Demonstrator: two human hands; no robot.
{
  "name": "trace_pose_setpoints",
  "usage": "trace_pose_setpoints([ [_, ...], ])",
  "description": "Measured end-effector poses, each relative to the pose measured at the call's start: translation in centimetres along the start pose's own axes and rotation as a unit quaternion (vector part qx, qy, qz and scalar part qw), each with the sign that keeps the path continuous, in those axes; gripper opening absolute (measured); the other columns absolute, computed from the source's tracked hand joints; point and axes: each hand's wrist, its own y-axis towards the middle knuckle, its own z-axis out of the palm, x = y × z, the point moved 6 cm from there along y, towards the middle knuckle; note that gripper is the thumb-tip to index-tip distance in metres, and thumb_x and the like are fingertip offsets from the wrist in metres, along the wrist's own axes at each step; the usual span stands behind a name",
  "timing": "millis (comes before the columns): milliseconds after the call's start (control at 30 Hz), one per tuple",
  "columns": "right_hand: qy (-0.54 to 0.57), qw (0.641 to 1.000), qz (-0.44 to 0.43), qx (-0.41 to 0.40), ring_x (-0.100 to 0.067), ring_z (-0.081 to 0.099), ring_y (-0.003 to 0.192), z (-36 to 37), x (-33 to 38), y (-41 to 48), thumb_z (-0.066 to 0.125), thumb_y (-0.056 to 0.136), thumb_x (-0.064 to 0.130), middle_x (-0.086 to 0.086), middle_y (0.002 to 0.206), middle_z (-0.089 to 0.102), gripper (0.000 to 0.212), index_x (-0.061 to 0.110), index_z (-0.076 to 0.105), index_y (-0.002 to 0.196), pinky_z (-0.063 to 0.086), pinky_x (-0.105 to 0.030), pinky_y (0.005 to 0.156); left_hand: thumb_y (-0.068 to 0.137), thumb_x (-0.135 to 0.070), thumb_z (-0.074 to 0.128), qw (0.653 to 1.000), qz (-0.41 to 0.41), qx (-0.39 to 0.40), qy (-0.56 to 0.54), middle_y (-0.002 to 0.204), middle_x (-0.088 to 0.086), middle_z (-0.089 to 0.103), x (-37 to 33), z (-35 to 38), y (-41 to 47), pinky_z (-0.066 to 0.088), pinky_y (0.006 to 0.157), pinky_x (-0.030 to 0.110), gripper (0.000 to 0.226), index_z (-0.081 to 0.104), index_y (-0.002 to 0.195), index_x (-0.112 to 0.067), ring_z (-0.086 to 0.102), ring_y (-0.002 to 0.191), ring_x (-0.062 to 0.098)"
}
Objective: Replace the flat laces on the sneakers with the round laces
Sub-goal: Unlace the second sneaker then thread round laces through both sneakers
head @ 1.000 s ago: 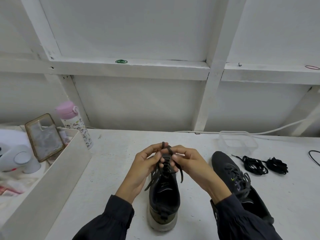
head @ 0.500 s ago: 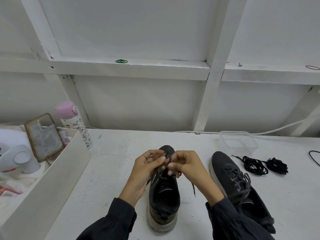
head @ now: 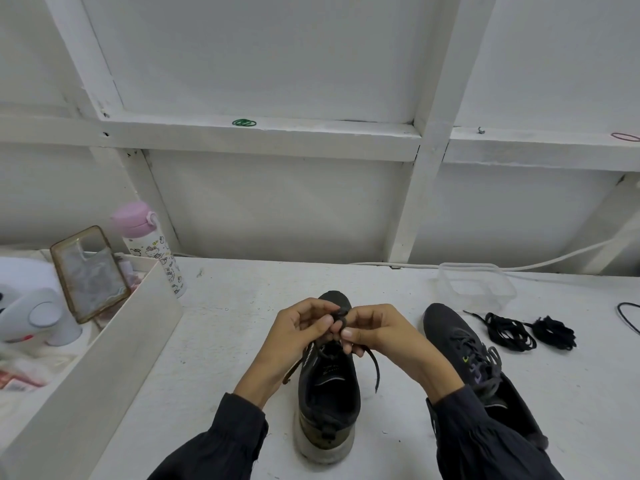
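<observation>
- Left hand (head: 298, 336) and right hand (head: 377, 336) meet above the tongue of the middle sneaker (head: 329, 386). The fingertips of both are curled in and pinch a small bunch of its dark lace (head: 341, 315).
- That sneaker stands on the white counter (head: 225, 341) with its heel toward the wearer. Two loose lace ends hang down, one on each side of the opening.
- My reading is that the old lace is being loosened or pulled out at the upper eyelets. The hands hide how many eyelets are already free.
- A second sneaker (head: 446, 323) lies just right of the right forearm, with grey lacing across its front, so it looks untouched.
- Two black lace bundles (head: 509, 330) lie coiled on the counter further right, well apart from both hands. They are probably the replacement round laces, and neither is unwound.
- The task therefore seems to be at an early stage: one shoe is partly unlaced at most, and no new lace is threaded.
- A clear plastic tub (head: 446, 289) sits near the wall behind the bundles, with nothing visible inside it.
- A white open box (head: 114, 344) on the left holds a clear phone case (head: 90, 275) leaning upright, and other items too unclear to name.
- A pink-lidded bottle (head: 152, 251) stands just behind that box.
</observation>
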Motion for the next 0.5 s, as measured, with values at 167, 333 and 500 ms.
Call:
trace_pose_setpoints([
  [167,0.065,0.997,0.007,-0.038,-0.022,0.065,0.063,-0.6,-0.5,0.0,0.069,0.083,-0.004,-0.02,0.073,0.068,0.014,-0.007,0.067,0.096,0.053,-0.025,0.061,0.093,-0.002,0.058,1.0,0.0,-0.01,-0.017,0.097,0.003,0.073,0.3,0.0,0.0,0.053,0.079,0.022,0.015,0.066,0.104,-0.008,0.069,0.088,0.015],
  [333,-0.002,0.999,0.005,-0.049,-0.023,0.068,0.073,-1.1,-0.7,-0.3,0.073,0.081,0.001,-0.019,0.081,0.071,0.018,-0.004,0.071,0.098,0.055,-0.031,0.074,0.092,0.001,0.059,0.997,-0.007,-0.06,-0.052,0.09,0.002,0.073,0.7,-0.3,0.1,0.053,0.072,0.018,0.015,0.068,0.101,-0.007,0.069,0.081,0.013],
  [500,0.026,0.997,-0.023,-0.076,-0.023,0.065,0.078,-1.4,-1.0,-0.2,0.065,0.086,-0.005,-0.014,0.086,0.072,0.013,-0.003,0.07,0.098,0.054,-0.034,0.083,0.094,0.0,0.056,0.994,-0.028,-0.086,-0.067,0.087,0.005,0.072,1.1,-0.7,0.3,0.056,0.071,0.022,0.021,0.068,0.107,-0.01,0.067,0.077,0.012],
])
